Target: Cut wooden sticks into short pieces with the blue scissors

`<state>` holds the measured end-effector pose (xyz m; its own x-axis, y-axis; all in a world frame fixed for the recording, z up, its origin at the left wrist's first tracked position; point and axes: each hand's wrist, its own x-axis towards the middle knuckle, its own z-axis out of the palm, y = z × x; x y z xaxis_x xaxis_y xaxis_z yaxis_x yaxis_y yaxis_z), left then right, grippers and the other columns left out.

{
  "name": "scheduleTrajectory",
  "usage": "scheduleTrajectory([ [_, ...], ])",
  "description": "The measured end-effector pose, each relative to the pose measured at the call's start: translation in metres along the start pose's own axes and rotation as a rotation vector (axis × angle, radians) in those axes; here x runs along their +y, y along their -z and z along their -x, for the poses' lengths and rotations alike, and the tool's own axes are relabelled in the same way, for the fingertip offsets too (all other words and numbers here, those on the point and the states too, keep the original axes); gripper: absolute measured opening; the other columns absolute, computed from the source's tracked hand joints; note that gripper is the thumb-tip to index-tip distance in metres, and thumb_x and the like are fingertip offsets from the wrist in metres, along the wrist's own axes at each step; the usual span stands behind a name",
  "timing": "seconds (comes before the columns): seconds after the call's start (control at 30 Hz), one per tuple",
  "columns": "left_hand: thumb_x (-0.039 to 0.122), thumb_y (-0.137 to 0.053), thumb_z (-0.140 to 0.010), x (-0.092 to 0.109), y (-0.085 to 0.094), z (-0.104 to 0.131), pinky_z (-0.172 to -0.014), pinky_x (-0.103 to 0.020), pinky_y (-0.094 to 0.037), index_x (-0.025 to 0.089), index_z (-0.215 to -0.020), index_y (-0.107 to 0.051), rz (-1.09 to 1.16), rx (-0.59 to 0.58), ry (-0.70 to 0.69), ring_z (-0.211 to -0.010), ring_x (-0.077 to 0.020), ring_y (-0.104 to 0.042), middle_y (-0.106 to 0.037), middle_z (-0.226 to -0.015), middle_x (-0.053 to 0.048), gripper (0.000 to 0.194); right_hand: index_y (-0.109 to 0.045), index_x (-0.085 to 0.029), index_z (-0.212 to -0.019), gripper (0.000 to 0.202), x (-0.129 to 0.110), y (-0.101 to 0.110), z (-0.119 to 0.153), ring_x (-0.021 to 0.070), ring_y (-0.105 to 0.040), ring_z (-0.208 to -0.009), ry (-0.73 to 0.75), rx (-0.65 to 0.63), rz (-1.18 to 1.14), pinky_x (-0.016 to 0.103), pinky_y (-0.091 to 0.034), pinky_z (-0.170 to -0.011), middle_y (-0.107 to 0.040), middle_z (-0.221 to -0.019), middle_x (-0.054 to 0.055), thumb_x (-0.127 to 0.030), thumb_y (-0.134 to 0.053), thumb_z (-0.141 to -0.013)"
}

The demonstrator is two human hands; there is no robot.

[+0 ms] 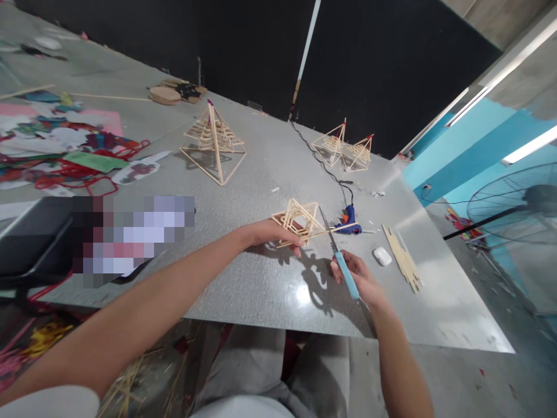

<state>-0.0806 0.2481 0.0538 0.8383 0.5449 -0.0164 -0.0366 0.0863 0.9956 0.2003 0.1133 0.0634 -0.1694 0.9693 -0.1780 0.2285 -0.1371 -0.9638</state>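
My left hand [282,232] is closed around a small frame of wooden sticks [304,215], held just above the grey table. A longer stick [343,227] juts out to the right from the frame. In my right hand [354,276] are scissors with light blue handles [347,276]. Their blades point up and away, close beside the right corner of the frame, near the jutting stick. Just beyond the blades lies a blue glue gun [349,222]. Whether the blades touch the stick cannot be made out.
Stick pyramids [215,145] stand farther back on the table [261,174]. Right of my hands lie a white case [382,256] and loose flat sticks [402,258]. A black cable [322,165] runs to the glue gun. Cut paper and red cord [87,168] are spread at the left.
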Motion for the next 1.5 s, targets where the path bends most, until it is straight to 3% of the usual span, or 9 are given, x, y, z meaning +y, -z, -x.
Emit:
scheduleTrajectory([
  [0.27,0.041,-0.088,-0.078,0.001,0.0004,0.0005,-0.086,-0.035,-0.056,0.018,-0.085,-0.08,0.008,-0.018,0.027,-0.082,-0.0239,-0.078,-0.081,-0.079,-0.008,0.025,-0.063,-0.021,-0.091,0.045,0.003,0.0025,-0.0003,0.0136,-0.049,-0.064,-0.005,-0.013,-0.001,0.028,-0.038,-0.06,-0.057,-0.072,-0.003,-0.06,-0.087,-0.086],
  [0.93,0.042,-0.087,-0.079,-0.002,0.0009,0.0003,-0.083,-0.035,-0.055,0.019,-0.086,-0.08,0.011,-0.018,0.019,-0.083,-0.0242,-0.076,-0.081,-0.079,-0.008,0.025,-0.064,-0.022,-0.088,0.052,-0.0055,-0.0029,0.0011,0.0141,-0.048,-0.063,-0.018,0.015,0.019,0.028,-0.039,-0.057,-0.055,-0.07,-0.003,-0.069,-0.086,-0.082],
  [1.5,0.045,-0.086,-0.08,-0.0011,0.0015,0.0016,-0.087,-0.035,-0.055,0.018,-0.083,-0.083,-0.043,0.005,0.034,-0.087,-0.0255,-0.075,-0.081,-0.083,-0.011,0.028,-0.064,-0.021,-0.09,0.052,-0.0043,-0.0021,0.0027,0.0138,-0.048,-0.064,-0.024,0.019,0.019,0.028,-0.039,-0.059,-0.055,-0.073,-0.003,-0.067,-0.087,-0.082],
])
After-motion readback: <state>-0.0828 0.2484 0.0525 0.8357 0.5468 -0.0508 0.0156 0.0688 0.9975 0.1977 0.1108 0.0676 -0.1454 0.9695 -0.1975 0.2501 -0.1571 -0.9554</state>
